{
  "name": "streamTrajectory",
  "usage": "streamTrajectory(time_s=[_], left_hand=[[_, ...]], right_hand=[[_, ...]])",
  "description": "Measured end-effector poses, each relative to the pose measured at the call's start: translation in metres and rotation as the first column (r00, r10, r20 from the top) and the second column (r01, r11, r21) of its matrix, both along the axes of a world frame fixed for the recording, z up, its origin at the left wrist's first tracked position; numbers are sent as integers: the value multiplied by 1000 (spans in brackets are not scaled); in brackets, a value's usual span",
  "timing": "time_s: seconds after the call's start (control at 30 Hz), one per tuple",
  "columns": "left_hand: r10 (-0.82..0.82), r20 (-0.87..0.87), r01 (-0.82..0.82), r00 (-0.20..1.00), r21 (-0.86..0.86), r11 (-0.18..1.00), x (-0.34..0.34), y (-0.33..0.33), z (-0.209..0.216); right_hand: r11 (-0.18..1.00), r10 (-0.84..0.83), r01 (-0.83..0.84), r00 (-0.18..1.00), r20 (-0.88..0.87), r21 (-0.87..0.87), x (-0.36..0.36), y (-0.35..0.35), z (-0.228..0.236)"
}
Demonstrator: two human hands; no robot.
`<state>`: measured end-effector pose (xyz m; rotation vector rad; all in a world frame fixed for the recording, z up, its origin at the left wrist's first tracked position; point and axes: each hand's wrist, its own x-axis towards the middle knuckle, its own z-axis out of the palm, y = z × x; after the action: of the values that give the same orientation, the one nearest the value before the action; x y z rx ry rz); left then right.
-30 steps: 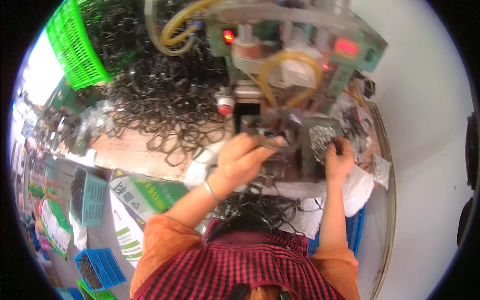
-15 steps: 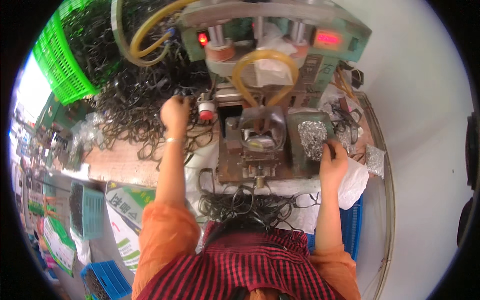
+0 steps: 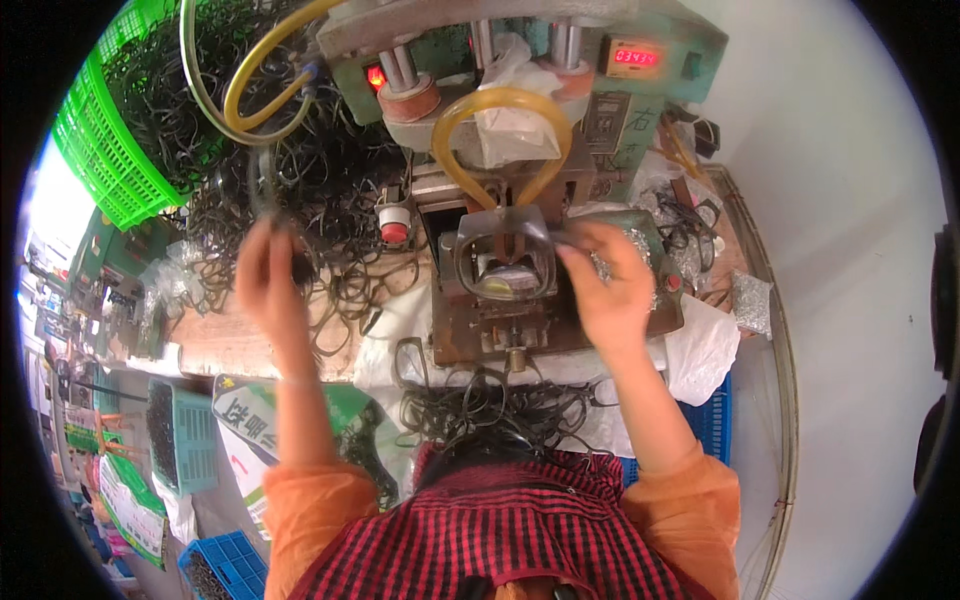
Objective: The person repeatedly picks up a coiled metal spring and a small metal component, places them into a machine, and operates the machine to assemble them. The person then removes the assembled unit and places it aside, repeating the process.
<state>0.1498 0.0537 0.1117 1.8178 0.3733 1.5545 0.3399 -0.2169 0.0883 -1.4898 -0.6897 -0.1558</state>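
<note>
A glasses frame (image 3: 462,262) sits on the fixture of a green press (image 3: 640,100), under a loop of yellow hose (image 3: 500,95). Beside its right edge, my right hand (image 3: 612,290) has thumb and fingers closed in a pinch; whatever lies between the tips is too small to name. My left hand (image 3: 270,280) is smeared by motion, in front of a large heap of black glasses frames (image 3: 340,190). Its fingers look pinched together, with a blurred dark shape at their tips that I cannot identify. Behind my right hand, small shiny metal pieces (image 3: 640,245) lie on a tray.
More black frames (image 3: 490,405) lie at the bench's front edge, by my apron. A red button (image 3: 394,230) stands left of the fixture. A green basket (image 3: 115,150) is at far left, a bag of metal pieces (image 3: 750,303) at right, and a white wall beyond.
My right hand has moved left from the metal pieces to the mounted frame. My left hand has moved left and nearer to me, away from the button. The view has shifted slightly.
</note>
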Motion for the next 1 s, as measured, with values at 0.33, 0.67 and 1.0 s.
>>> streamTrajectory(time_s=[0.33, 0.67, 1.0], left_hand=[[-71, 87, 14, 994, 535, 844, 24, -111, 6], [220, -230, -44, 948, 590, 806, -39, -121, 38], [-109, -189, 211, 976, 687, 695, 69, -113, -11]], right_hand=[[916, 369, -221, 791, -488, 334, -16, 30, 8], [978, 171, -191, 965, -199, -89, -24, -4, 17], [700, -290, 550, 801, 523, -455, 65, -45, -72]])
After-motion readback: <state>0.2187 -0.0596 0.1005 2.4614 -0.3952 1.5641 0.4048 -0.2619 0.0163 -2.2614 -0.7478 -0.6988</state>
